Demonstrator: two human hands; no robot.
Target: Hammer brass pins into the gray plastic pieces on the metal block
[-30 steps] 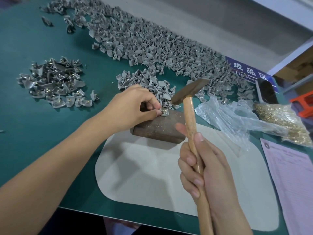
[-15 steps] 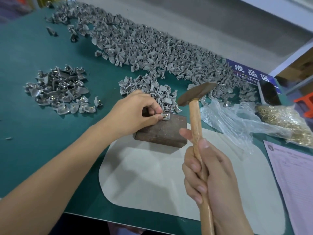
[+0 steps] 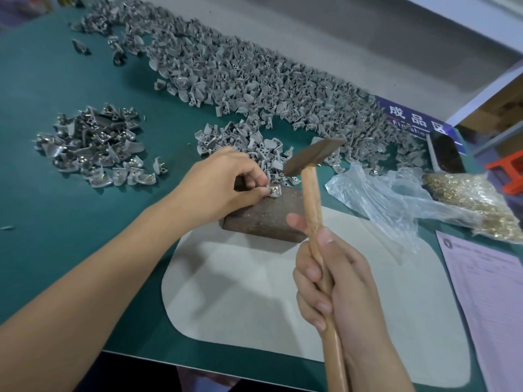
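From the head camera, the left hand [image 3: 223,182] reaches in from the lower left, forearm stretched across the green bench [image 3: 42,244], and rests on the far left corner of the metal block [image 3: 266,216]. Its thumb and curled fingers pinch a gray plastic piece [image 3: 274,190] that sits on the block's top face; a glint of brass shows in the piece, too small to make out clearly. The right hand [image 3: 336,281] comes up from the bottom edge, fingers wrapped round the wooden handle of a hammer [image 3: 314,193], thumb lying along the shaft. The handle stands nearly upright and the dark head hangs in the air above the block's far right edge, clear of the piece.

The block lies on the far edge of a pale mat [image 3: 254,301]. Beyond the block a long heap of gray plastic pieces [image 3: 254,80] runs across the bench, with a small cluster just behind the block. Well to the block's left lies a separate pile of pieces with brass fittings [image 3: 93,148]. To the block's right sits a crumpled clear plastic bag [image 3: 390,199], then a bag of brass pins [image 3: 478,199], and nearer, a printed sheet [image 3: 486,306]. A blue label [image 3: 413,120] lies behind the bags.
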